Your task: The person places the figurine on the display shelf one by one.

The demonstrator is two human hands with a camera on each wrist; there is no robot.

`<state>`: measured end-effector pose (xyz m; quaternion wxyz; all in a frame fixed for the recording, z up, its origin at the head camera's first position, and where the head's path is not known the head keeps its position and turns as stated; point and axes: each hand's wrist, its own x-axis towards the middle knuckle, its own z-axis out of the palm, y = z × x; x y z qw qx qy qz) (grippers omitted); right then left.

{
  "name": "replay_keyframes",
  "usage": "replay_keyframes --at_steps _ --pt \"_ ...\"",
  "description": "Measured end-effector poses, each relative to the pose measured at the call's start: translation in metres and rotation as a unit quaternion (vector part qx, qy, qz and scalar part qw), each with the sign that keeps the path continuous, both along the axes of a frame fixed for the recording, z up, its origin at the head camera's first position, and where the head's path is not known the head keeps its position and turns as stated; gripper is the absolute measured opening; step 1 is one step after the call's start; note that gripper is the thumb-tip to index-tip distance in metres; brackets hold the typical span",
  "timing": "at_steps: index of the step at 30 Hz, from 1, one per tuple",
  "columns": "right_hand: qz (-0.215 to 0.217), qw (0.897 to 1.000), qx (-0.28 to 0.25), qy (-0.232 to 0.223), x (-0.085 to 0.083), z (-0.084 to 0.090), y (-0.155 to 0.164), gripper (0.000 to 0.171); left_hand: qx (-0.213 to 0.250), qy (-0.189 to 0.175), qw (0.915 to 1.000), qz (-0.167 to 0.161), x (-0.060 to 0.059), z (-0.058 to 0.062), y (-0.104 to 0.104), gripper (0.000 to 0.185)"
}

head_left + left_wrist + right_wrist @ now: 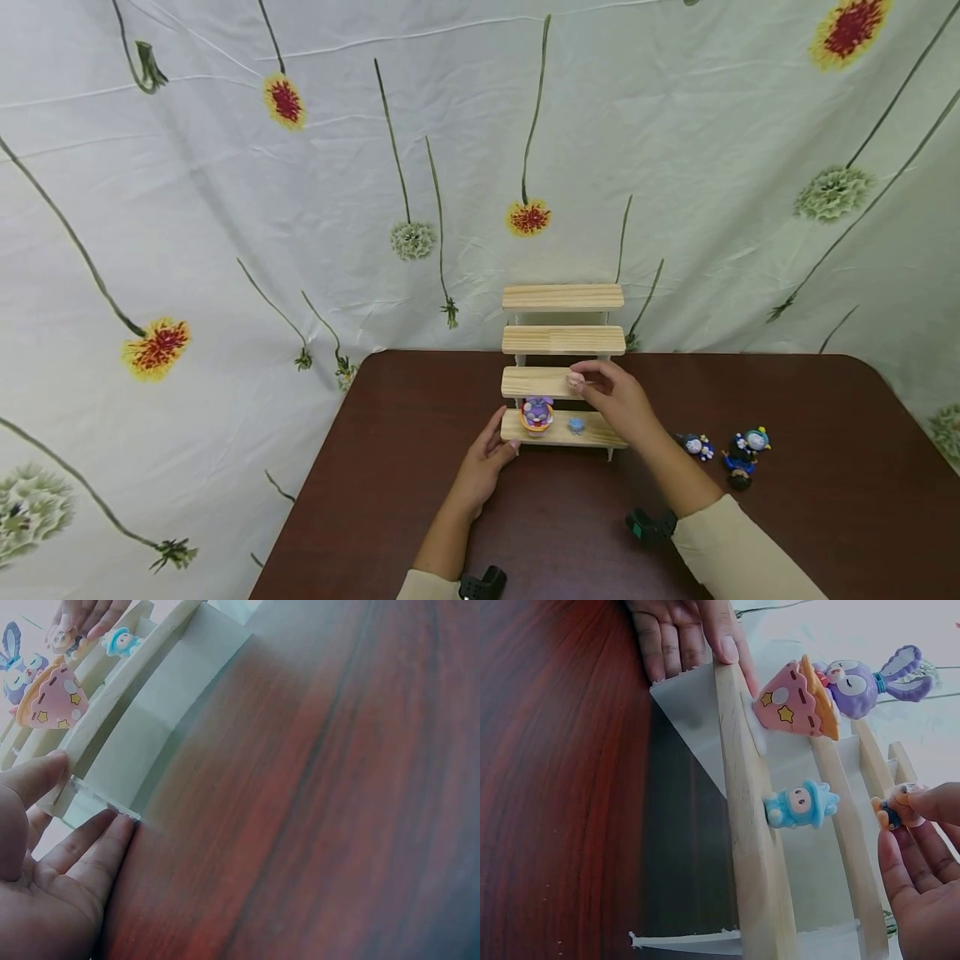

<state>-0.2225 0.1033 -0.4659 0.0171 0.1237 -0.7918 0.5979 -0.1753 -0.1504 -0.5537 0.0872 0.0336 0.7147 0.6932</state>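
A four-step wooden display stand with white legs stands on the table. My left hand grips the left end of its lowest shelf, thumb on the wood and fingers around the white side support. Between thumb and fingers, my right hand pinches a small figurine with a pale head and dark blue body, at the right part of the second step from the bottom. On the lowest shelf, a purple rabbit figurine sits in a pink cone-shaped base with stars, and a small light-blue figurine stands to its right.
Several dark blue figurines lie right of the stand, one nearer my right forearm and others farther out. Behind the brown table hangs a white flower-printed cloth. The stand's back is close to that cloth.
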Motion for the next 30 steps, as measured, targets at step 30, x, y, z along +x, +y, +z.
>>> replay_keyframes --at_steps 30 --pt "0.031 0.999 0.027 -0.012 -0.020 0.001 -0.016 0.031 0.000 -0.003 1.0000 -0.004 0.000 0.000 0.000 0.069"
